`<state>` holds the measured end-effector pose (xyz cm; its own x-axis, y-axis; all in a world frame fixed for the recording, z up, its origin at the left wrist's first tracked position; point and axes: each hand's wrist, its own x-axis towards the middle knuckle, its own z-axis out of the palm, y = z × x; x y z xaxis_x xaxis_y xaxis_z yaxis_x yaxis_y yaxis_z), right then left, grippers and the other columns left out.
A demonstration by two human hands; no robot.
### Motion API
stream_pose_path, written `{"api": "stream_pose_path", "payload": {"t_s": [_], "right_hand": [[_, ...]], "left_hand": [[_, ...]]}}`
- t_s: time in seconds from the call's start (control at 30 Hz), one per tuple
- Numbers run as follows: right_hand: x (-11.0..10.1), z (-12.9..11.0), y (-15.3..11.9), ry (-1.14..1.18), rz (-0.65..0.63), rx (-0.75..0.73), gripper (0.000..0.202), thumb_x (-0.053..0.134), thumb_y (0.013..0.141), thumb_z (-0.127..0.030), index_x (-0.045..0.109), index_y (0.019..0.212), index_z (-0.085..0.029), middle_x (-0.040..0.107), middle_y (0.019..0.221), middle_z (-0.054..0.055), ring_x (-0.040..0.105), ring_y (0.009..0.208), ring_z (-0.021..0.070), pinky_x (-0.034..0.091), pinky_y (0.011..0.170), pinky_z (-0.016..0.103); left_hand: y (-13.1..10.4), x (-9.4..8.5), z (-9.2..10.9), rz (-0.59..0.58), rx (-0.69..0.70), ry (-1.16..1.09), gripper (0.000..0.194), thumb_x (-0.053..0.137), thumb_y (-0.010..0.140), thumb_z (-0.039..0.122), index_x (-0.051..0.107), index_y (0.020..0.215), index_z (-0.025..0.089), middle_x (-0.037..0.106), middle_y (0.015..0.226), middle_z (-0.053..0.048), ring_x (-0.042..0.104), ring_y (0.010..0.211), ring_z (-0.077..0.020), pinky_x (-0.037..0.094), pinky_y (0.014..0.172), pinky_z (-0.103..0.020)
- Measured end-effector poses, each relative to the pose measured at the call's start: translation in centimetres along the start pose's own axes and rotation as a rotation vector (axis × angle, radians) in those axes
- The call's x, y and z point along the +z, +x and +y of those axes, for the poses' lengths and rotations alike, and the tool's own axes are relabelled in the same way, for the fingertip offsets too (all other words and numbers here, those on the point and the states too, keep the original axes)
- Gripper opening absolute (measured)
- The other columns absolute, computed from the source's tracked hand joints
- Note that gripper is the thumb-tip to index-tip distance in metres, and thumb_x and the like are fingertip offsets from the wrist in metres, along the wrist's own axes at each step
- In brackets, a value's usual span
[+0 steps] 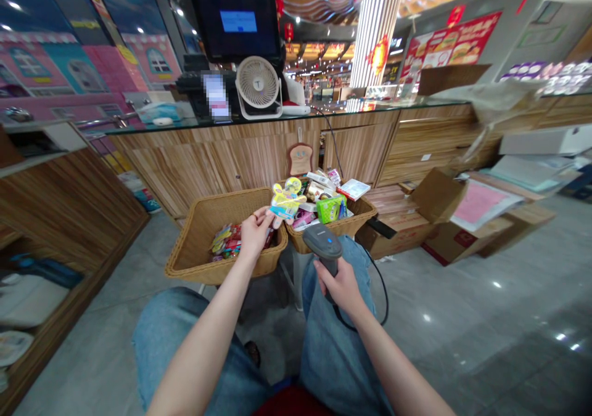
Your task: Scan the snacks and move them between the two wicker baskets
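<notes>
My left hand [255, 234] is closed on the edge of a small yellow packet [285, 199] with a bear-like shape and a blue band. It holds the packet above the place where two wicker baskets meet. My right hand [341, 282] is wrapped round the handle of a dark grey barcode scanner [322, 240], whose head points forward and a blue light shows on top. Red and colourful small packets [226, 241] lie in the left wicker basket [185, 243]. The right wicker basket [363, 217] is heaped with boxes and packs, among them a green pack [331, 209].
A wooden counter [208, 163] stands ahead, bearing a monitor [235, 21], a white fan [259, 83] and a lit phone [216, 97]. Open cardboard boxes [439, 231] sit on the floor at right. The scanner's black cable [386, 293] loops beside my right knee. Wooden shelving [69, 200] is at left.
</notes>
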<state>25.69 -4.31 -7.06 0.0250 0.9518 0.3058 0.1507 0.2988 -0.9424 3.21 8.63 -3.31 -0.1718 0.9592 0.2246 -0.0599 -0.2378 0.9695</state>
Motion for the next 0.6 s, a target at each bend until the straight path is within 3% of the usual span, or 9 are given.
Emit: {"api": "stream_pose_path", "payload": {"t_s": [0.43,0.6], "right_hand": [[0.06,0.45,-0.01,-0.012,-0.006,-0.005,0.036,0.063,0.099,-0.055,0.061,0.098,-0.019,0.054,0.044,-0.007,0.053,0.035,0.0155,0.044,0.044,0.026],[0.04,0.14,0.05,-0.012,0.001,-0.006,0.034,0.064,0.097,-0.053,0.062,0.097,-0.019,0.054,0.043,-0.008,0.053,0.035,0.0157,0.044,0.044,0.026]], "left_hand": [[0.11,0.21,-0.33,0.009,0.014,-0.018,0.063,0.088,0.069,0.051,0.074,0.117,0.014,0.082,0.108,-0.012,0.077,0.096,-0.0258,0.060,0.086,-0.035],[0.16,0.07,-0.36,0.005,0.017,-0.009,0.065,0.087,0.070,0.053,0.073,0.120,0.013,0.081,0.111,-0.014,0.077,0.101,-0.0272,0.059,0.093,-0.038]]}}
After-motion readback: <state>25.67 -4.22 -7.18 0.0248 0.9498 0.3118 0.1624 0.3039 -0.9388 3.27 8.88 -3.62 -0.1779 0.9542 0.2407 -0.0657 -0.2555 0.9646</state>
